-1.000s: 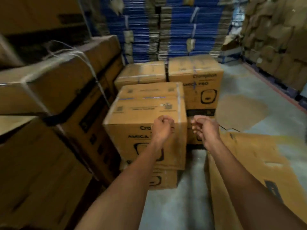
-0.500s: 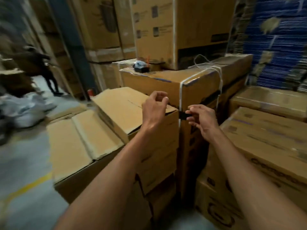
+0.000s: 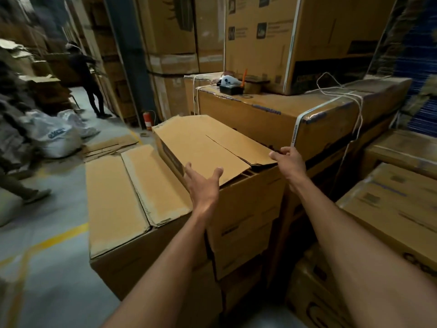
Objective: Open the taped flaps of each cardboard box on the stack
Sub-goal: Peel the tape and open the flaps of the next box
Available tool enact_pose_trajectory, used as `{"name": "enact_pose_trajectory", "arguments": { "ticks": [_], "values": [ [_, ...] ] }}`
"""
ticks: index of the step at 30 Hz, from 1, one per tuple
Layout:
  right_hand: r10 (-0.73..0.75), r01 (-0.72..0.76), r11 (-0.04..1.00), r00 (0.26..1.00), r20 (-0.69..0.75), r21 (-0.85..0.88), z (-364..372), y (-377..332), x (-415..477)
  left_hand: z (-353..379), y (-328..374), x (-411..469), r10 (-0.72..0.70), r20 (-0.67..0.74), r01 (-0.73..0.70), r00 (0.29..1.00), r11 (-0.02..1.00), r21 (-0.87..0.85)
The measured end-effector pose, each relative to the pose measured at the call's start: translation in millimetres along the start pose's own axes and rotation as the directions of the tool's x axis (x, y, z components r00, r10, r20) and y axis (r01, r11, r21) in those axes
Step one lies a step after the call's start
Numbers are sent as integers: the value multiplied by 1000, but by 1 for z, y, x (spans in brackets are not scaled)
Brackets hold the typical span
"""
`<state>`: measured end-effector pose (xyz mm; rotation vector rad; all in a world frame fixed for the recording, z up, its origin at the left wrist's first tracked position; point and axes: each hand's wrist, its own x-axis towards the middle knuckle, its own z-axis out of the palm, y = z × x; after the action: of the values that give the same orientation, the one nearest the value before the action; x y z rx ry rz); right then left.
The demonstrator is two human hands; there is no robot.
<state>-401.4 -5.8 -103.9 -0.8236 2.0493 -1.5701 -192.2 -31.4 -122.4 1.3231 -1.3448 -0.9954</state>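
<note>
We are spreading our left hand (image 3: 203, 185) at the flap (image 3: 201, 147) edge, right hand (image 3: 289, 162) pinching its corner; a strapped carton (image 3: 260, 121) is crowding behind, lettering blurred.

Matt brown cardboard on the box (image 3: 212, 147), rough and frayed along its edges, corrugated fluting showing at the corner. Behind it, a glossy white strap (image 3: 298, 124), plastic by the look. Thin fibrous twine (image 3: 359, 119) alongside. Floor (image 3: 47, 245) smooth grey concrete; sacks (image 3: 59, 136) possibly woven plastic.
</note>
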Motion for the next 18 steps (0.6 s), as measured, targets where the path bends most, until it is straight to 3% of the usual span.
{"name": "enact_pose_trajectory", "arguments": {
  "ticks": [6, 10, 18],
  "values": [
    [247, -244, 967, 968, 42, -76, 2, 29, 31, 22, -30, 1, -52, -46, 47, 998, 994, -95],
    [260, -256, 965, 962, 79, -52, 3, 38, 37, 26, -44, 0, -132, -16, 127, 991, 977, -171],
    [112, -112, 993, 994, 13, 31, -6, 19, 6, 9, -14, -5, -103, -69, 93, 992, 986, -137]
  ]
}}
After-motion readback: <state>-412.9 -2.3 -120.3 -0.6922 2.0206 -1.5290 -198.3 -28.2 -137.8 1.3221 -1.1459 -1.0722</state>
